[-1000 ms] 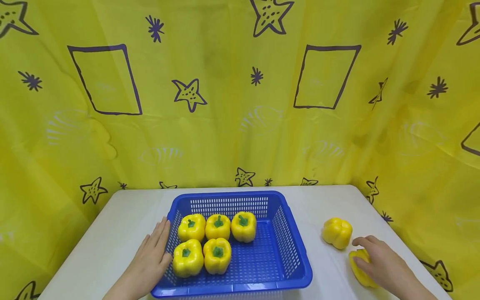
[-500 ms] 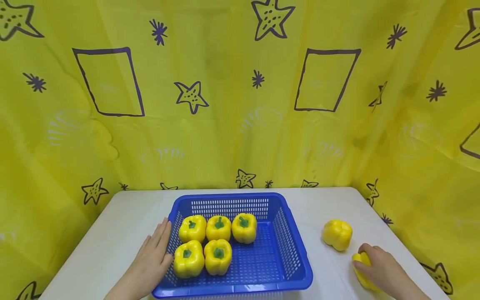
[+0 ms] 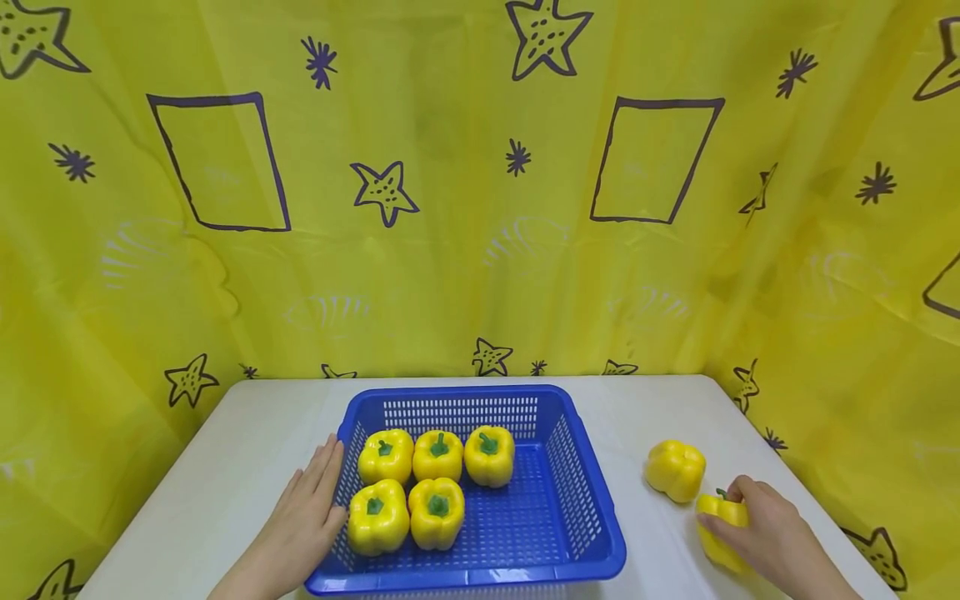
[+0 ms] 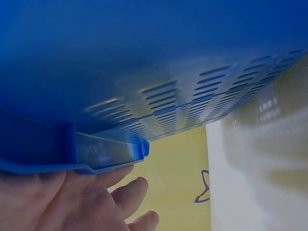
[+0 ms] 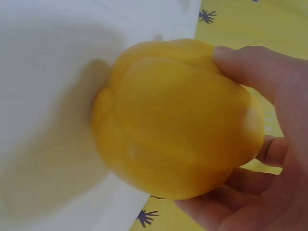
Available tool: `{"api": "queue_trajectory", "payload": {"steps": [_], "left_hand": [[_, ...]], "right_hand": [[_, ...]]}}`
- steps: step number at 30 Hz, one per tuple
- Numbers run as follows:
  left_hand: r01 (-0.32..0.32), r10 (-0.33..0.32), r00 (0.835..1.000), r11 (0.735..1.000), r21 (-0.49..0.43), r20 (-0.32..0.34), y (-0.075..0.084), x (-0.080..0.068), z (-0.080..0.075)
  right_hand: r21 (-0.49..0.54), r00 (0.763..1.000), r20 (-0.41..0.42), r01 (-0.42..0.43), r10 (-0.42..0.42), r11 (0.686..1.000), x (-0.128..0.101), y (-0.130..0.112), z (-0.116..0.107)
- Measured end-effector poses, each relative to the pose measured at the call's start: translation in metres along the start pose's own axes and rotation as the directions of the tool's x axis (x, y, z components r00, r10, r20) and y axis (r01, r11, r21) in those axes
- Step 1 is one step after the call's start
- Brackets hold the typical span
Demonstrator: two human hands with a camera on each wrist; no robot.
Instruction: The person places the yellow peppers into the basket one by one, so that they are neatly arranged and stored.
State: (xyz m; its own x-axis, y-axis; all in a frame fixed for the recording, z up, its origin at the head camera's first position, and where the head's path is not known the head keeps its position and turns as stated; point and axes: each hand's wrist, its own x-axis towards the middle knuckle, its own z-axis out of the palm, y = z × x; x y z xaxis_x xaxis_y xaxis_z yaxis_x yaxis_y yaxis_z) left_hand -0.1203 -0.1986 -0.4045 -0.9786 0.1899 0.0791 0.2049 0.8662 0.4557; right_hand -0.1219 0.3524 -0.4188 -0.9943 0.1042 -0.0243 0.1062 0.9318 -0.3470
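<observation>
My right hand (image 3: 776, 529) grips a yellow bell pepper (image 3: 720, 537) at the right of the table, its green stem pointing up. The right wrist view shows thumb and fingers curled round that pepper (image 5: 178, 120), close over the white surface. A second yellow bell pepper (image 3: 675, 471) lies just beyond it. With fingers straight, my left hand (image 3: 300, 508) rests along the left rim of a blue plastic basket (image 3: 525, 575). From the left wrist, the fingers (image 4: 130, 195) lie under the basket's rim, beside its slotted wall (image 4: 163, 101). Several yellow bell peppers (image 3: 437, 512) sit stem up in the basket's left and middle.
The white table (image 3: 637, 400) carries the basket at its centre. A yellow curtain (image 3: 450, 283) with drawn stars and frames hangs behind the table and along both sides.
My right hand has closed round the nearer loose pepper and turned it so the stem now shows on top. The left hand stays at the basket rim.
</observation>
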Motion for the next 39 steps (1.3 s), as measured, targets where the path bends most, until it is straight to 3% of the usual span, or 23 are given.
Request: {"api": "queue_trajectory", "payload": {"steps": [8,16,22,28,39], "left_hand": [[0.004,-0.003,1.000,1.000,-0.007,0.005,0.000,0.000,0.000],[0.013,-0.013,1.000,1.000,-0.013,0.019,0.000,0.000,-0.001],[0.023,-0.022,0.999,1.000,-0.011,0.033,0.000,0.001,-0.002],[0.016,-0.016,1.000,1.000,-0.020,0.027,0.001,0.000,-0.002],[0.017,-0.016,0.999,1.000,-0.019,0.035,0.001,0.001,-0.002]], "right_hand": [[-0.003,0.994,-0.075,0.079,-0.079,0.997,-0.003,0.000,0.001],[-0.026,0.995,0.067,0.070,-0.068,0.997,-0.002,0.001,-0.011],[-0.087,0.983,0.139,0.129,-0.116,0.988,-0.004,0.001,-0.014],[-0.123,0.978,0.074,0.201,-0.193,0.972,-0.007,-0.002,-0.013],[-0.094,0.976,0.108,0.202,-0.192,0.975,-0.004,-0.011,-0.018]]}}
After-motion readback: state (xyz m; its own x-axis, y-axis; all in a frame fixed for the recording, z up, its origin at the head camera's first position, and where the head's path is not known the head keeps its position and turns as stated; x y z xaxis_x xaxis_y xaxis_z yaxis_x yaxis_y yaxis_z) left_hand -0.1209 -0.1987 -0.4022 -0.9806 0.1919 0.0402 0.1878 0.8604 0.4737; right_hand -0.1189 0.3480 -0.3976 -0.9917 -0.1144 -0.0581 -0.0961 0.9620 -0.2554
